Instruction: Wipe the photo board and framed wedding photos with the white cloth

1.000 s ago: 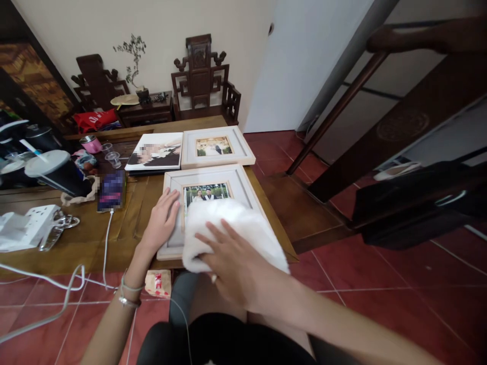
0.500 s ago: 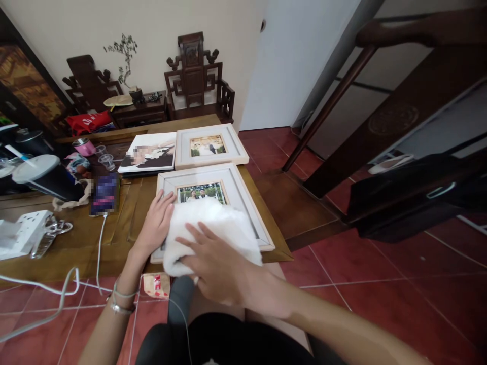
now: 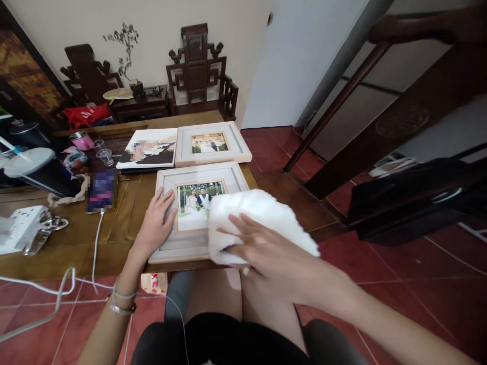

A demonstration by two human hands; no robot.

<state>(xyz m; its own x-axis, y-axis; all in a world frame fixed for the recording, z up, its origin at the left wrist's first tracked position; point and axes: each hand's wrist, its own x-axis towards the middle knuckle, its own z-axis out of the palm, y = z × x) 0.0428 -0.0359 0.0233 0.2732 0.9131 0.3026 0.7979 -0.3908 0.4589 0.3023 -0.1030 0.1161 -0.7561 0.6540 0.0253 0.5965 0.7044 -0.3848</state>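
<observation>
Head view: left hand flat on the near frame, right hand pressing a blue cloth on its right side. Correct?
The cloth is white, not blue, as the head view shows. The left hand, near frame and right hand are as stated.

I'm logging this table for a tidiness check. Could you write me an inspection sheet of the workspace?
Surface: wooden table, brown.
Job's things: frame lies flat at the near edge; white cloth covers its right side and overhangs the table.
Clutter: second frame and canvas print behind; phone, power strip, cups and mug on the left.
Hands: left hand flat on the frame's left border; right hand flat on the cloth.
Cables: white cable runs from the phone off the near edge.
Surroundings: carved chairs, stair rail, red tile floor.
</observation>
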